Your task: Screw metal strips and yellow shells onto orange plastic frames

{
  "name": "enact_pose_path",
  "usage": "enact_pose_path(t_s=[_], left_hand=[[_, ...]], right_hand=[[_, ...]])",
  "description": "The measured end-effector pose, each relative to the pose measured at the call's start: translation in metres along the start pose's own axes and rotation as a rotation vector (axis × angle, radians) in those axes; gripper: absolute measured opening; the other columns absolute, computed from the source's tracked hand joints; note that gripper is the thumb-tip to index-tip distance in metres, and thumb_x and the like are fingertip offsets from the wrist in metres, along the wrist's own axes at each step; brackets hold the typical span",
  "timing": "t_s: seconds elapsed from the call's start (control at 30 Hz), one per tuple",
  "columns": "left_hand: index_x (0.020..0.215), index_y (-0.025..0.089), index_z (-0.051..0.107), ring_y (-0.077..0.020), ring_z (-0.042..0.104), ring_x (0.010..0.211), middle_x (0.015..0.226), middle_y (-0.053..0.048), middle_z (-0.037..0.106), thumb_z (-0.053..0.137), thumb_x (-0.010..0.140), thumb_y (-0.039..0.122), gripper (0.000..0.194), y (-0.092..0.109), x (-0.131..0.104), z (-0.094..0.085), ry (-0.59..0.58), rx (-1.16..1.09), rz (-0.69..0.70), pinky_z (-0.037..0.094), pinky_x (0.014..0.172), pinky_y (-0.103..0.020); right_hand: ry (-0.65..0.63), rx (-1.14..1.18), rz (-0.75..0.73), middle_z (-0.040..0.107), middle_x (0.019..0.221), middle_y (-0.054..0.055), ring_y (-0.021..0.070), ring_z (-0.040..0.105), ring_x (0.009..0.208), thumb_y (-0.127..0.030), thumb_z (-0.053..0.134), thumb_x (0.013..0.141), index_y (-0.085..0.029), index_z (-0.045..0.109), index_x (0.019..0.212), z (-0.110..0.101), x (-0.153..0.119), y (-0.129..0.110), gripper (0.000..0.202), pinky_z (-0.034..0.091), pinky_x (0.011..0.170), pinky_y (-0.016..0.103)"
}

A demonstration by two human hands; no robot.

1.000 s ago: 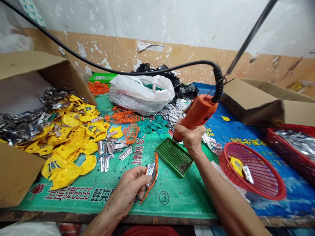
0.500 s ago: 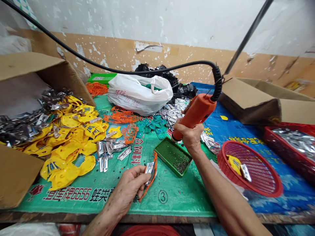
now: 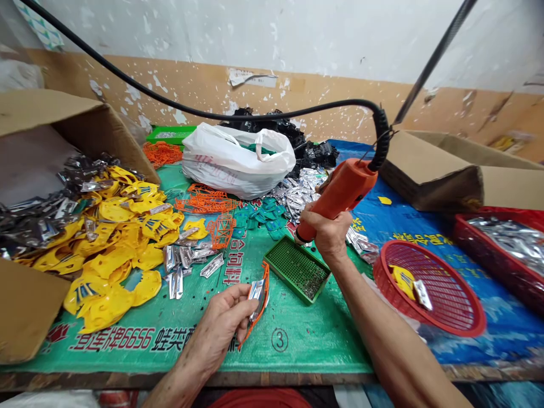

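Glossy plastic and silver, with matt cardboard.
My left hand (image 3: 232, 314) pinches a mirror-bright silvery piece (image 3: 255, 293); my right hand (image 3: 329, 232) grips a smooth, plastic-looking orange tool (image 3: 340, 190). Left of both, yellow shells (image 3: 113, 258) gleam; beyond, a white bag (image 3: 233, 164) is thin, crinkled plastic.

Even, fairly bright, diffuse light fills the view, its source unseen. Pale glare flecks the silvery parts (image 3: 300, 195) and the white bag (image 3: 238, 161). Shadow darkens the inside of the left carton (image 3: 108, 136). Wide-angle stretching and softness mark the edges.
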State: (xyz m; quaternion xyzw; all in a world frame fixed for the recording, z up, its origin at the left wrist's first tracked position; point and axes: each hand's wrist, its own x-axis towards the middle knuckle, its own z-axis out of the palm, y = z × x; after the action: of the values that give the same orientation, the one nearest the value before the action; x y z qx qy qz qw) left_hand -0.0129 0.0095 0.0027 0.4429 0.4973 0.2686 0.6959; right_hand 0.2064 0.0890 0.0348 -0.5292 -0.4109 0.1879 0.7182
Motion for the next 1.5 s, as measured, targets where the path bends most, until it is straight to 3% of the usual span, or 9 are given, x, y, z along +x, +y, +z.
enact_pose_path(t_s=[0.57,0.93,1.33,1.5], left_hand=[[0.086,0.013,0.063,-0.0024,0.033,0.035,0.050,0.009,0.047,0.065,0.068,0.036,0.030,0.000,0.000,0.001,0.002,-0.018,-0.018,0.028,0.034,-0.015],[0.085,0.014,0.064,-0.0026,0.032,0.034,0.048,0.009,0.045,0.065,0.069,0.037,0.028,0.001,0.000,0.000,-0.012,-0.016,-0.021,0.024,0.034,-0.015],[0.082,0.015,0.060,-0.0031,0.031,0.035,0.046,0.010,0.044,0.067,0.068,0.037,0.027,0.001,-0.001,0.003,0.007,-0.045,-0.023,0.024,0.034,-0.015],[0.084,0.015,0.061,-0.0031,0.033,0.034,0.048,0.009,0.047,0.066,0.070,0.037,0.026,0.001,0.000,0.003,0.004,-0.045,-0.007,0.026,0.034,-0.016]], right_hand=[[-0.025,0.016,-0.004,0.060,0.055,-0.004,0.0137,0.055,0.051,-0.021,0.073,0.053,-0.018,0.063,0.061,0.001,-0.002,0.001,0.014,0.048,0.053,0.031],[-0.090,0.041,0.003,0.056,0.053,-0.003,0.0136,0.053,0.053,-0.022,0.073,0.051,-0.019,0.059,0.051,0.004,-0.003,0.002,0.014,0.048,0.052,0.030],[-0.072,0.136,0.024,0.058,0.057,-0.003,0.0129,0.055,0.048,-0.026,0.073,0.057,-0.017,0.063,0.063,-0.006,0.002,-0.004,0.014,0.047,0.048,0.030],[-0.092,0.167,0.024,0.058,0.056,-0.003,0.0122,0.054,0.048,-0.023,0.072,0.057,-0.017,0.063,0.059,-0.005,-0.002,-0.009,0.011,0.047,0.048,0.030]])
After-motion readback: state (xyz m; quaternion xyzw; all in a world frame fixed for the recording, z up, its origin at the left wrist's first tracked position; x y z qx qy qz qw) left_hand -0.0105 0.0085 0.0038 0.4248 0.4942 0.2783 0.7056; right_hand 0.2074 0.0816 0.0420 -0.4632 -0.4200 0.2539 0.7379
